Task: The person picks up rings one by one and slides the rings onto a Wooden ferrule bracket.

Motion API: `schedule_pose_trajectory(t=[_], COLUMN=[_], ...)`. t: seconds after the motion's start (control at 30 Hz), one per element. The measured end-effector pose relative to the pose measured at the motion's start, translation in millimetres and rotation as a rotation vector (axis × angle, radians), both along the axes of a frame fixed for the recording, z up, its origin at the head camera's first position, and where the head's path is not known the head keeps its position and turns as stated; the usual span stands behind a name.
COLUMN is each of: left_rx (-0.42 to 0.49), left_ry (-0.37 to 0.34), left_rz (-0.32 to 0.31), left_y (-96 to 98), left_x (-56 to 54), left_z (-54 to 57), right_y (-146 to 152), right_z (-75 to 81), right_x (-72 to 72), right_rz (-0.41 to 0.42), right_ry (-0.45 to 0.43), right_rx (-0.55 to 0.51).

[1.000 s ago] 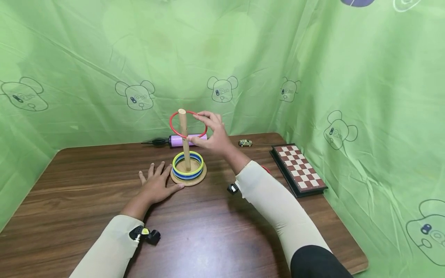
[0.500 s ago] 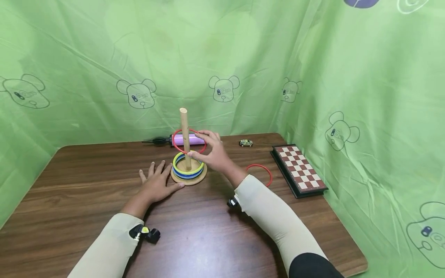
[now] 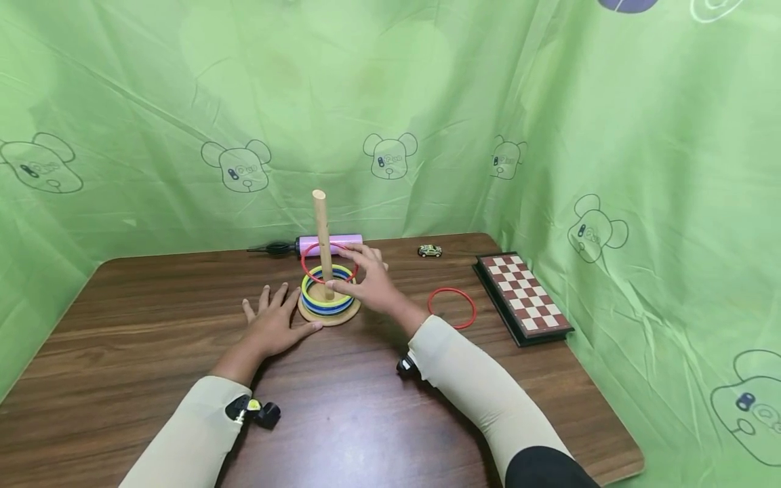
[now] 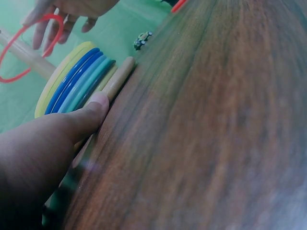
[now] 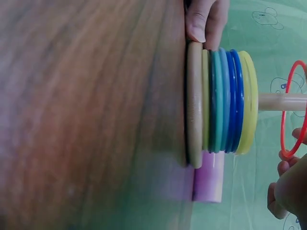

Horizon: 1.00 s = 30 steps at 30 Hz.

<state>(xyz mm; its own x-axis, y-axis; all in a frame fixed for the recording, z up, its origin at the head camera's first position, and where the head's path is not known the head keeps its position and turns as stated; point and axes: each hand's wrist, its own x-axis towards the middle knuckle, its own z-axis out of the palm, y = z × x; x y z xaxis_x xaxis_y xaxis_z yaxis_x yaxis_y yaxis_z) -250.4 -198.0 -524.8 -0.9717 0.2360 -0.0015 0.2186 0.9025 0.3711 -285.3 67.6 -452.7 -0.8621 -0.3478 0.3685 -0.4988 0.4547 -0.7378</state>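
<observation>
A wooden peg (image 3: 323,224) rises from a round wooden base (image 5: 195,105) on the table. Around its foot lies a stack of several rings: a yellow ring (image 5: 250,103) on top, blue rings (image 5: 232,103) under it, then teal and others. My right hand (image 3: 371,283) pinches a red ring (image 5: 283,125) between thumb and fingers. The peg passes through this ring, which is tilted and above the stack. My left hand (image 3: 272,329) rests with spread fingers on the table left of the base, its thumb (image 4: 100,101) touching the base's edge.
A second red ring (image 3: 451,290) lies on the table (image 3: 378,407) to the right. Beyond it are a folding chessboard (image 3: 526,295) and a small toy car (image 3: 430,251). Behind the peg lies a purple hand pump (image 3: 348,240). Green curtains (image 3: 390,81) enclose the back and right.
My right hand has lowered the red ring along the peg, from near its top to just above the stack. The second red ring has come out from behind the right sleeve. My left hand stays put.
</observation>
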Motion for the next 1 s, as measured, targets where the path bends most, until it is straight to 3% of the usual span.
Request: schedule_pose_trajectory(t=[0.33, 0.73, 1.0], left_rx=[0.0, 0.006, 0.0], left_ry=[-0.013, -0.014, -0.013], left_rz=[0.003, 0.0, -0.001], left_y=[-0.2, 0.2, 0.3], left_x=[2.0, 1.1, 0.7], left_z=[1.8, 0.8, 0.8], right_y=[-1, 0, 3], right_z=[-8.3, -17.8, -26.5], right_x=[3.0, 1.8, -1.2], right_rz=[-0.022, -0.006, -0.02], right_ry=[-0.104, -0.157, -0.147], right_rx=[0.054, 0.097, 0.125])
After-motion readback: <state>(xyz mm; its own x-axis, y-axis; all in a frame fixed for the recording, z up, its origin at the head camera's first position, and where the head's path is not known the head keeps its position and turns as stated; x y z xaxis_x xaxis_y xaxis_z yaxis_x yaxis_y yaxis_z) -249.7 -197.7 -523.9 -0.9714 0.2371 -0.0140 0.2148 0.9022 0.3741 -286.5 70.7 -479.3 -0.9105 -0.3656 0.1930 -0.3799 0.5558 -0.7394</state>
